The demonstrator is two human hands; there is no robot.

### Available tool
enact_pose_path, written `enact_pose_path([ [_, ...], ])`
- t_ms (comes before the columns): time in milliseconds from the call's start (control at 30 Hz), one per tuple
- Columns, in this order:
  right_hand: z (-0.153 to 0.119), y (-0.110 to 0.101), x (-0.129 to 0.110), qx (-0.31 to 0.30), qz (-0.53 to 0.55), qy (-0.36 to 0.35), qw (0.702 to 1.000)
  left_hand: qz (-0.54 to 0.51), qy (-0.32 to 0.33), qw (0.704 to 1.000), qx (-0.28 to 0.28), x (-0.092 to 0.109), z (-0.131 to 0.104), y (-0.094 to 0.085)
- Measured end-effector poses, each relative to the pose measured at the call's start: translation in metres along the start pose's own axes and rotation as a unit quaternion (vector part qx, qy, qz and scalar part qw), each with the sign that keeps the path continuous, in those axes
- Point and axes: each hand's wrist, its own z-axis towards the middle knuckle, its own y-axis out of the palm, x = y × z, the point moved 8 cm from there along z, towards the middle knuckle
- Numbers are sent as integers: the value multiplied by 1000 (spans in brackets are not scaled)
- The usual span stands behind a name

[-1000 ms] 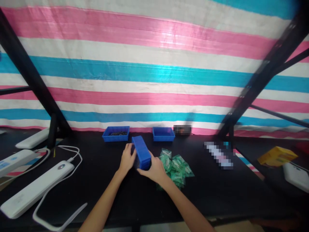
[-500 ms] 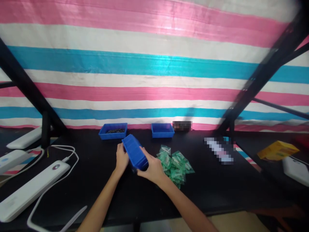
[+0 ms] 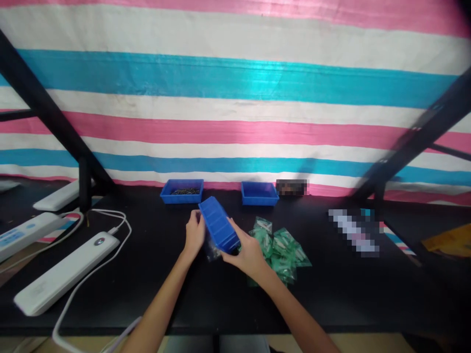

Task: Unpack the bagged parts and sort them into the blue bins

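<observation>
A blue plastic tray [image 3: 218, 223] is tilted above the table, its long side running from upper left to lower right. My right hand [image 3: 246, 250] grips its near right end, thumb below and fingers along the edge. On the far left side, my left hand [image 3: 195, 230] is closed against the tray's edge, its fingertips partly hidden. Beneath the tray a clear plastic bag [image 3: 212, 251] shows, its contents too blurred to name. Just right of my right hand lies a pile of small green-and-clear packets [image 3: 281, 250].
Two blue trays stand at the back: one with thin metal pieces [image 3: 183, 192], another blue tray [image 3: 259, 194] further right. White power-bank-like devices [image 3: 66, 274] and a looping white cable [image 3: 127, 230] occupy the left. Black slanted posts [image 3: 423, 132] rise at both sides.
The view has shifted, so the table contents appear further right at left and slightly higher. Both hands still hold the tray; more of the clear bag beneath it now shows.
</observation>
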Motion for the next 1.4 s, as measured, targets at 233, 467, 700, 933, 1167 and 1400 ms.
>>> enact_pose_path([
  [233, 3, -13, 6, 35, 6, 10, 999, 5, 42, 998, -36, 3, 2, 10],
  [467, 8, -28, 20, 108, 134, 52, 984, 132, 101, 985, -38, 8, 4, 11],
  [700, 9, -40, 55, 220, 280, 116, 927, 151, 195, 964, -100, 34, -11, 24],
  [933, 6, -45, 82, 285, 342, 157, 882, 187, 239, 940, -158, 46, -24, 28],
  [1167, 5, -54, 53, 262, 309, 79, 911, 166, 243, 945, -143, 50, -24, 21],
  [1400, 3, -52, 12, 171, 117, -58, 977, 115, 230, 963, -78, 53, -22, 11],
])
